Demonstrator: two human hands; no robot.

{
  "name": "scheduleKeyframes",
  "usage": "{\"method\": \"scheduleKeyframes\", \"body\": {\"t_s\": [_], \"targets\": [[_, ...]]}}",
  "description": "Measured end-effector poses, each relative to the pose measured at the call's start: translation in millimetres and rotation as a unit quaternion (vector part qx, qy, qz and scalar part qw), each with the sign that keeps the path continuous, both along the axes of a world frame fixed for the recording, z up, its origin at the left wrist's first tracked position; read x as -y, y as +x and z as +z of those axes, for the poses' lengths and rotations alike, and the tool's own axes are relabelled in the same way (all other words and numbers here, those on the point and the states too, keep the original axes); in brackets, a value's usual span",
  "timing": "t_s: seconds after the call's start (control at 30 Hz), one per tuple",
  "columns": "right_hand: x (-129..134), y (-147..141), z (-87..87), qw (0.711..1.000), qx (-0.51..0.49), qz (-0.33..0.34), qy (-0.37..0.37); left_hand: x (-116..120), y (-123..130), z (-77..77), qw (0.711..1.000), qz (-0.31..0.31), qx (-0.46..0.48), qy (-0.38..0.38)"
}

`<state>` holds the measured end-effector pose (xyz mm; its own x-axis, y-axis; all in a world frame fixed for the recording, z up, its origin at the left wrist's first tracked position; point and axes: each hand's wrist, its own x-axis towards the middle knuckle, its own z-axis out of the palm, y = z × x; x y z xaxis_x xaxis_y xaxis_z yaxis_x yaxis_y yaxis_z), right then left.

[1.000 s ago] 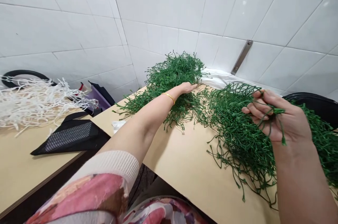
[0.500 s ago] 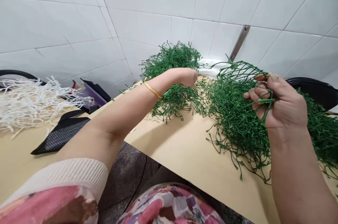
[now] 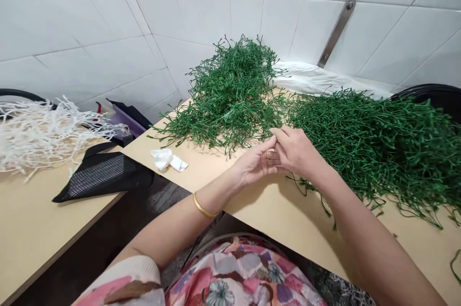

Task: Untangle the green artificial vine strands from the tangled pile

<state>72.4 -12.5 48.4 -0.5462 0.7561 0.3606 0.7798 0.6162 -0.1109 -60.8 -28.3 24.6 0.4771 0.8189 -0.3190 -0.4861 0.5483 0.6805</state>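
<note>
Gold bracelet (image 3: 200, 209) at its wrist, our left hand (image 3: 254, 164) now touches our right hand (image 3: 298, 152) above the bench (image 3: 281, 214), where moments ago the two were well apart, so both attend to one spot. Fingers are curled, but we cannot tell what, if anything, either grip pinches. Just beyond, green strands (image 3: 216, 121) lie in a left heap (image 3: 236, 87) and a right heap (image 3: 363, 138), white sheeting (image 3: 309, 75) behind against the tiled wall (image 3: 198, 13).

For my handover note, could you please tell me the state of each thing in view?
Left hand: fingers bent; grip unclear.
Right hand: touching the other; grip unclear.
Green strands: tangled, in two heaps.
White strands: loosely heaped.
Black mesh piece: lying down.
White scraps: crumpled.
White plastic sheet: wrinkled.
Gold bangle: worn.
</note>
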Motion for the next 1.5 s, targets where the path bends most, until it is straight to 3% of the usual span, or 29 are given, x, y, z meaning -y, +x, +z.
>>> {"method": "scheduleKeyframes", "body": {"t_s": [0.17,0.3,0.5,0.67,0.8,0.87,0.9,1.0,1.07,1.17,1.27,1.33,1.5], "targets": [[11.1,19.1,-0.8,0.981,-0.147,0.028,-0.127,-2.0,6.3,-12.7,0.998,0.006,-0.034,-0.053],[17.8,36.7,3.2,0.968,-0.221,0.001,-0.120,-4.0,6.9,-13.8,0.997,-0.008,-0.030,-0.068],[26.2,58.5,-14.0,0.960,-0.247,-0.120,-0.063,-6.8,3.7,-14.5,0.995,0.016,-0.047,-0.086],[27.3,57.8,-29.4,0.971,-0.199,-0.088,-0.094,-17.7,6.5,-11.8,0.998,0.005,-0.052,-0.046],[24.3,54.6,-32.4,0.964,-0.205,-0.108,-0.127,-21.2,5.1,-10.3,0.994,0.004,-0.104,0.026],[23.2,55.1,-30.5,0.958,-0.227,-0.112,-0.134,-20.5,0.3,-9.0,0.975,0.033,-0.185,0.119],[22.7,55.9,-29.2,0.953,-0.242,-0.115,-0.139,-20.2,-2.8,-7.6,0.952,0.069,-0.234,0.186],[20.5,59.2,-26.2,0.931,-0.300,-0.128,-0.165,-22.1,-9.6,1.8,0.842,0.205,-0.335,0.369],[18.4,61.2,-25.8,0.916,-0.343,-0.130,-0.162,-25.2,-8.6,11.9,0.808,0.253,-0.338,0.412],[16.2,62.4,-26.7,0.921,-0.354,-0.143,-0.079,-29.1,2.6,26.6,0.837,0.234,-0.290,0.401],[17.7,60.5,-28.0,0.947,-0.267,-0.162,0.075,-29.2,16.9,30.8,0.897,0.144,-0.235,0.346],[20.4,58.2,-29.1,0.951,-0.186,-0.175,0.175,-27.7,22.8,26.0,0.921,0.092,-0.219,0.307],[27.1,52.0,-30.7,0.931,-0.030,-0.168,0.323,-24.2,24.4,4.5,0.924,0.023,-0.270,0.272]]}}
